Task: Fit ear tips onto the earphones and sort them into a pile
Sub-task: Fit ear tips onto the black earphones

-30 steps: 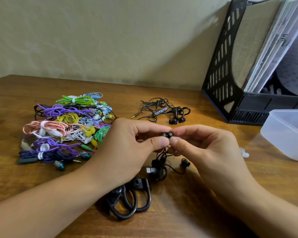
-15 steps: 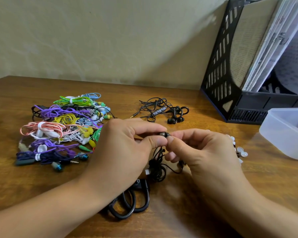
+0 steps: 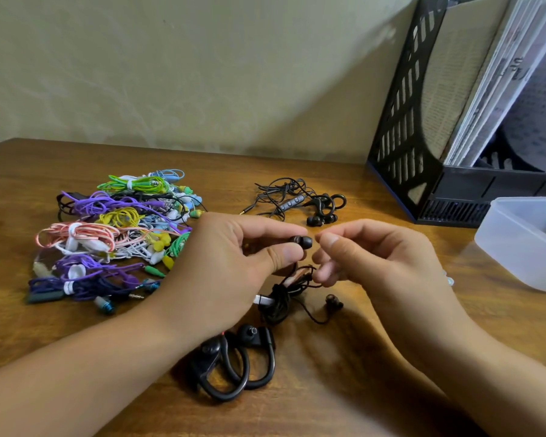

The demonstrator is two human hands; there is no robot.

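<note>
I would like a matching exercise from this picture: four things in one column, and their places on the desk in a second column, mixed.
Things
1. earbud
2. colourful earphone pile
3. ear-hook earphones
4. clear plastic container

Places
A. on the desk, at the left
B. at the right edge, beside the black file holder
C. pinched in the left hand, just apart from the right hand
D. on the desk near the person, under the left wrist

Pairs: 1-C, 2-A, 3-D, 4-B
</note>
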